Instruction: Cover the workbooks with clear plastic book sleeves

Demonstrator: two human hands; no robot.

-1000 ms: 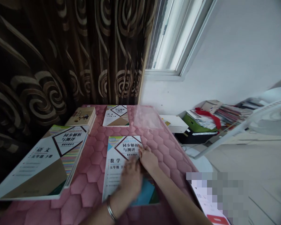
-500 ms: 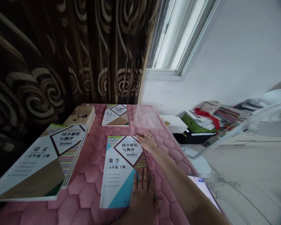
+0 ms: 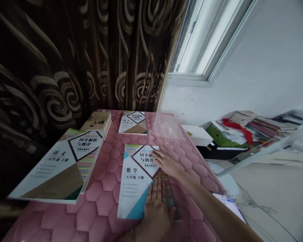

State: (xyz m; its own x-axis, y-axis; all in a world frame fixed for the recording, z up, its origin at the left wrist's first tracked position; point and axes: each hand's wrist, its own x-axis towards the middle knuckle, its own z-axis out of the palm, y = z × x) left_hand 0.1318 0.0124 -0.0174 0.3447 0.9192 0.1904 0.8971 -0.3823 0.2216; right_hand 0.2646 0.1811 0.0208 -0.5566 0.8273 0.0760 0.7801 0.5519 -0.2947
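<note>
At the upper left hangs a dark curtain (image 3: 91, 50) with pale swirls; below it, at left, a stack of large white-and-brown books (image 3: 53, 168) lies on a pink hexagon-patterned cover (image 3: 107, 198), with tan books (image 3: 97, 119) just behind. At upper centre lies a white-and-brown book (image 3: 133, 126). At lower centre, a white-and-blue book (image 3: 133, 188) lies face up on the cover. The left hand (image 3: 156, 208) rests palm down across its lower right part, fingers stretched out. Farther up, apart from it, the right hand (image 3: 168, 163) lies over the book's upper right edge, fingers extended; neither hand grips anything. Beyond, right of centre, are a clear plastic sheet (image 3: 166, 126) and a white box (image 3: 198, 136), with a phone (image 3: 229, 203) at lower right and piled papers (image 3: 267, 127) toward the right edge
</note>
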